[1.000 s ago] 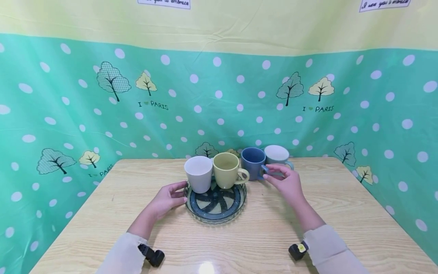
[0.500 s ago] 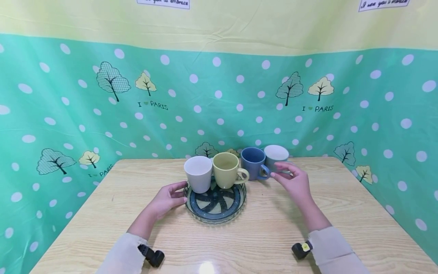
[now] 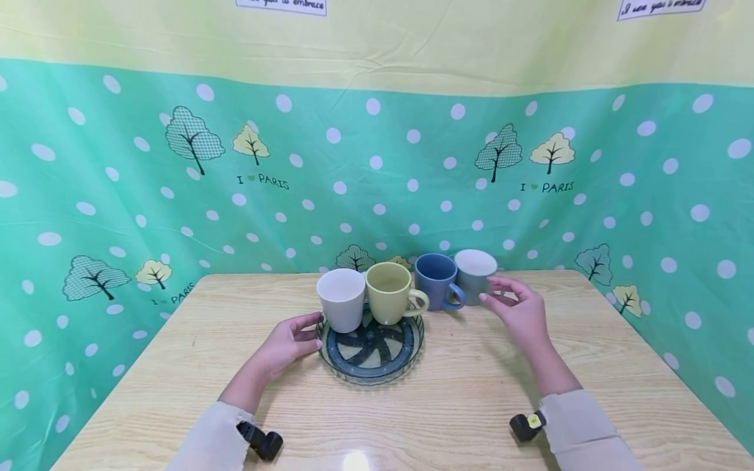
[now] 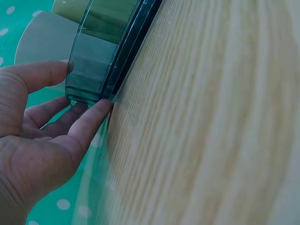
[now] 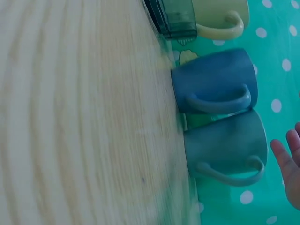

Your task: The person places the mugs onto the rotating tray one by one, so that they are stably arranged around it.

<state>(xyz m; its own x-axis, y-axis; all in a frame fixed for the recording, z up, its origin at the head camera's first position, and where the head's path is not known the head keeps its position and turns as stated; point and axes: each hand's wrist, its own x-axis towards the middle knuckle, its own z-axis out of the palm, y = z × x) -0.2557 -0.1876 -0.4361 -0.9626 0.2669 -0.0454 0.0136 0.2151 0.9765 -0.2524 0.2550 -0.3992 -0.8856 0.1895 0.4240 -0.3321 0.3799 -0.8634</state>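
Note:
My left hand holds the left side of a round, dark clear tray, thumb and fingers against its wall. On the tray stand a white cup, whose handle I cannot see, and a pale yellow mug with its handle to the right. Right of the tray are a blue mug and a grey-green mug with a white inside, side by side. Beside the grey-green mug's handle is my right hand, fingers spread and apart from it in the right wrist view.
All this stands on a light wood table. A green polka-dot cloth hangs right behind the mugs and along both sides. The blue and grey-green mugs stand close to the table's back edge.
My right hand has let go of the blue mug's handle and moved right to the grey-green mug. The left hand, the tray and the mugs have stayed in place.

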